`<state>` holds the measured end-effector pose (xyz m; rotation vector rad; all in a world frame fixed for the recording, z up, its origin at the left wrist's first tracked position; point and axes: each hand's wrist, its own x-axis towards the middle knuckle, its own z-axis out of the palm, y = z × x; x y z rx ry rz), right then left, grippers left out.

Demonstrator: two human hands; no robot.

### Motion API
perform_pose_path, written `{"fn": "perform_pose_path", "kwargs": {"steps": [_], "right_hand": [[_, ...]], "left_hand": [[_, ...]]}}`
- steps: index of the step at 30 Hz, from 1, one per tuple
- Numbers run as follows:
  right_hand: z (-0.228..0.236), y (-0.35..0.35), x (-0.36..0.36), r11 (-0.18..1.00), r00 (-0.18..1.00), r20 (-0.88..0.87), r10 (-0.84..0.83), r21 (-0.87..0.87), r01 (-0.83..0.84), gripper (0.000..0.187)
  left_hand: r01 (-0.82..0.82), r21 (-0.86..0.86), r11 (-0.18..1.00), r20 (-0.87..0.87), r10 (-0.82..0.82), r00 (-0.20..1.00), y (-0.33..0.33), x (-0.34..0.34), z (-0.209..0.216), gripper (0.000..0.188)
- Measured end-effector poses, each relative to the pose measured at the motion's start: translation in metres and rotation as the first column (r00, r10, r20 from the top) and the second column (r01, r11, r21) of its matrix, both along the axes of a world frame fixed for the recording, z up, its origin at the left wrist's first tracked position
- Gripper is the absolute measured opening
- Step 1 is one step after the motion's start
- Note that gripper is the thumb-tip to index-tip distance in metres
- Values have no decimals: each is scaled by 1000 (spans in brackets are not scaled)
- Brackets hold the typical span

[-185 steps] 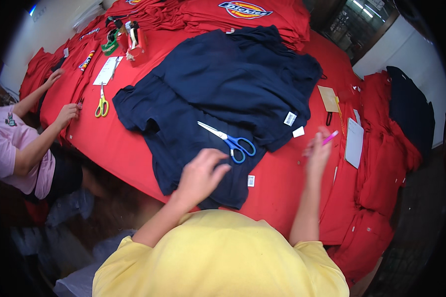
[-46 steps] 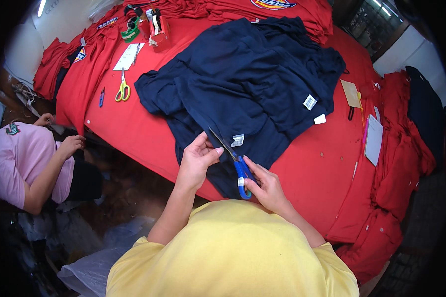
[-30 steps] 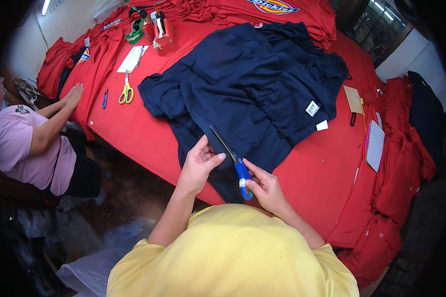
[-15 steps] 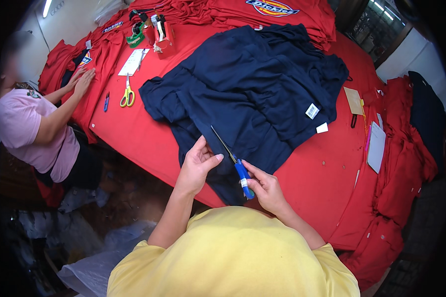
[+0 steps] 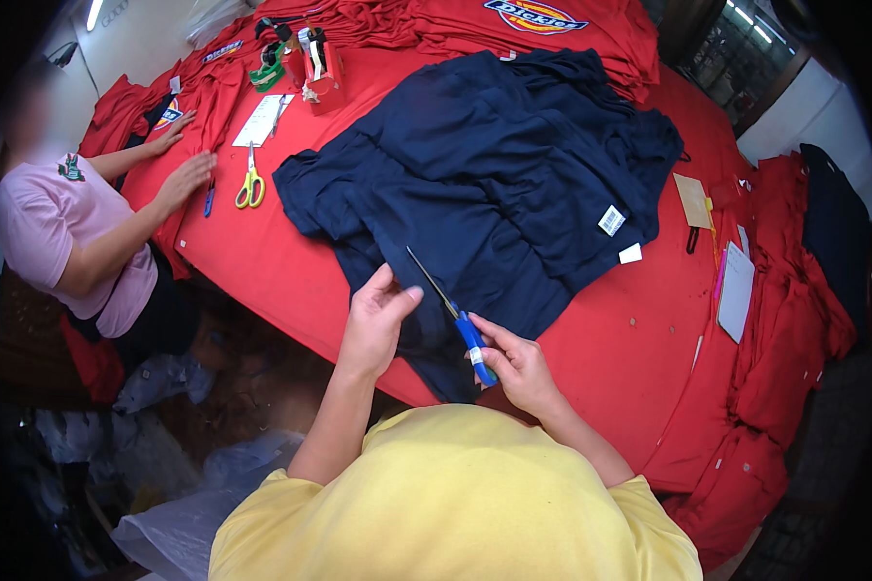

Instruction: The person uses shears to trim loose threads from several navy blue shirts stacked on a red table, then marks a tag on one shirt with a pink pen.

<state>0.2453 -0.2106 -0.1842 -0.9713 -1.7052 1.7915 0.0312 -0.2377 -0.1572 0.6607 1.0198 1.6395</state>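
Observation:
A dark navy garment (image 5: 494,184) lies rumpled across the red-covered table (image 5: 630,358), with a white label near its right side. My right hand (image 5: 521,370) is closed around the blue handle of a pair of scissors (image 5: 469,334). Their slim blades point up and to the left over the garment's near part. Just left of the blade tips, my left hand (image 5: 372,324) is at the garment's near edge, its thumb and fingers apart. No thing shows between those fingers.
Yellow-handled scissors (image 5: 250,189), a blue thread snipper (image 5: 209,200), white paper (image 5: 262,121) and a red tape dispenser (image 5: 322,82) lie toward the left. Red garments (image 5: 543,53) are piled behind; more hang at right beside a white card (image 5: 735,292). A co-worker in pink (image 5: 107,247) handles red cloth.
My left hand has shifted slightly left and its thumb and fingers have parted. The scissors have moved slightly left. The co-worker's hands have separated, one coming nearer the blue snipper.

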Motion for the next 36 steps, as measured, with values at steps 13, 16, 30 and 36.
{"fn": "perform_pose_path", "kwargs": {"steps": [13,16,30,36], "right_hand": [[1,5,-11,976,950,-281,-137,-201,82,56],[0,8,-20,969,920,-307,-243,-105,221,61],[-10,17,44,989,971,196,-140,-24,147,51],[-12,22,44,982,971,159,-181,-16,186,50]], "left_hand": [[86,-78,993,28,-84,996,-6,19,-9,48],[243,-185,952,74,-233,970,-12,37,-22,52],[-124,-54,991,301,135,944,25,-25,-47,7],[27,-208,978,202,16,979,12,-4,-49,14]]}}
